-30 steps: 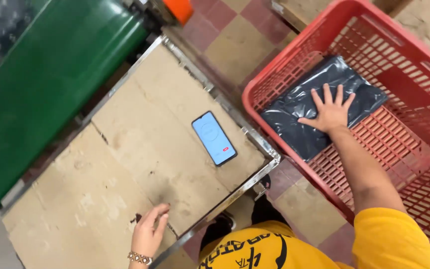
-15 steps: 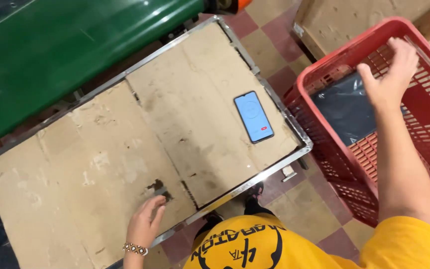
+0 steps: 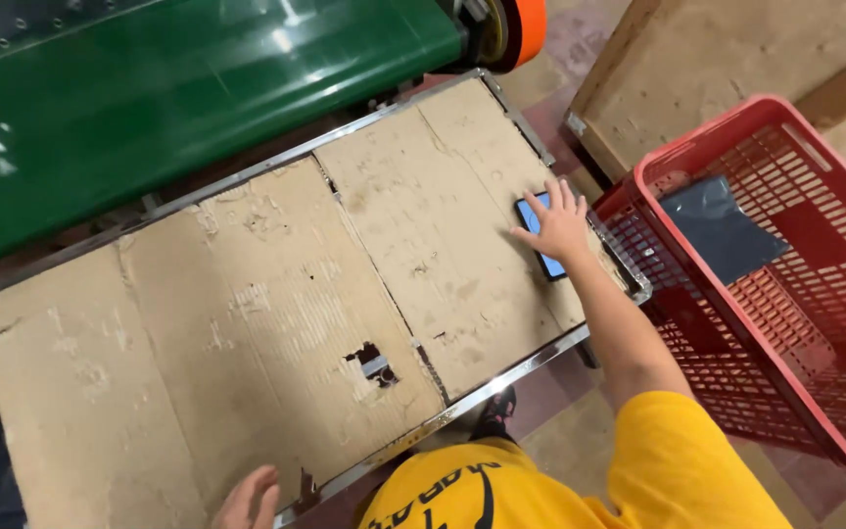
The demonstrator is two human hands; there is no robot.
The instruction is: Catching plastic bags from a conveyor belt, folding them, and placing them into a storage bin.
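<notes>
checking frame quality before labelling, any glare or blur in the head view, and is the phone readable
Head view: bright glare streaks on the green conveyor belt; slight motion softness on the left hand at the bottom edge; the right hand covers most of the phone, its screen too hidden to judge; cardboard-covered table evenly lit, sharp.

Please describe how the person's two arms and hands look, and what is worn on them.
Both hands are bare, with no gloves. The right hand leads up a bare forearm to a short yellow sleeve. Only the fingers of the left hand show at the bottom edge; no ring is visible.
</notes>
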